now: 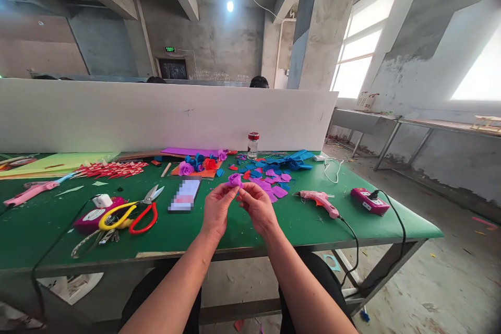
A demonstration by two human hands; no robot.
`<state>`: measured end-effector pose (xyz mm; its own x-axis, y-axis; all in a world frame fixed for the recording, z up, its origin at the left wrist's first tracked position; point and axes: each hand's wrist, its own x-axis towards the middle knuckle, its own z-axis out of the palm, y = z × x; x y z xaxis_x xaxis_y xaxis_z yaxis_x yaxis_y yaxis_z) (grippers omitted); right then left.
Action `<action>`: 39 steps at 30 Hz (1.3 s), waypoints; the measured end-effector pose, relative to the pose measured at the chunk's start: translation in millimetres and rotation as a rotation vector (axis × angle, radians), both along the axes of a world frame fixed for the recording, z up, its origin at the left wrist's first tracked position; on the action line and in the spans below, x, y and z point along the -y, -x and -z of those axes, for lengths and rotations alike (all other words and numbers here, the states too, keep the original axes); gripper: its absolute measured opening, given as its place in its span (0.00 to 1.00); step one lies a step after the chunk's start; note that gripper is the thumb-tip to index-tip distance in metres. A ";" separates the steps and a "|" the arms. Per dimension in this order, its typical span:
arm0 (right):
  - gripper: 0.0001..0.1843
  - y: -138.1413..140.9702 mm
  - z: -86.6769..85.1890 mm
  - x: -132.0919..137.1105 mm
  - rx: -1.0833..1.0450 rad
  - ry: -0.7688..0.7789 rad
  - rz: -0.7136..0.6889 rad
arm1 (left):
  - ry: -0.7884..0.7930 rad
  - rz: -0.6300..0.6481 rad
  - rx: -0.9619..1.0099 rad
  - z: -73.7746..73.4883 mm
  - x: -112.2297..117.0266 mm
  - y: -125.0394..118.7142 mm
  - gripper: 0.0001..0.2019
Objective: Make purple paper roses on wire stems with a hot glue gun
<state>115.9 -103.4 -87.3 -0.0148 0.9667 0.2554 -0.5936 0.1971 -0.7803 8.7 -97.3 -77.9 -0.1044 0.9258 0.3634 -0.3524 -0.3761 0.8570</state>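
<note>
Between my fingertips, above the near middle of the green table, is a small purple paper flower (235, 180). My left hand (217, 206) pinches it from the left, and my right hand (257, 204) pinches it from the right at its base. Just beyond my hands lie loose purple paper petals (276, 192) with blue and red pieces among them. Finished-looking paper flowers in purple, blue and red (199, 163) sit on an orange sheet to the back left. A phone with a blurred screen (185, 194) lies left of my hands.
A pink glue gun (320, 202) and a purple power socket (370, 201) with cords lie to the right. Scissors with red and yellow handles (135, 214) rest at left. A glass jar (253, 145) stands before the white partition (168, 115). Another glue gun (31, 193) lies far left.
</note>
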 end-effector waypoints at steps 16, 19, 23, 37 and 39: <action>0.04 -53.8 -10.8 9.6 0.437 -0.507 0.017 | 0.125 0.510 0.012 -31.0 34.6 24.4 0.21; 0.05 -55.6 -11.2 12.5 0.487 -0.531 -0.008 | 0.107 0.530 0.013 -32.9 42.5 22.0 0.17; 0.04 -55.7 -8.6 12.7 0.521 -0.507 -0.012 | 0.103 0.479 -0.016 -33.7 44.6 19.5 0.12; 0.08 -51.6 -0.8 4.2 0.354 -0.318 0.018 | -0.072 0.142 -0.126 -34.5 39.9 24.6 0.11; 0.09 -50.4 2.0 1.9 0.321 -0.304 0.047 | -0.061 0.134 -0.121 -34.3 40.1 23.9 0.13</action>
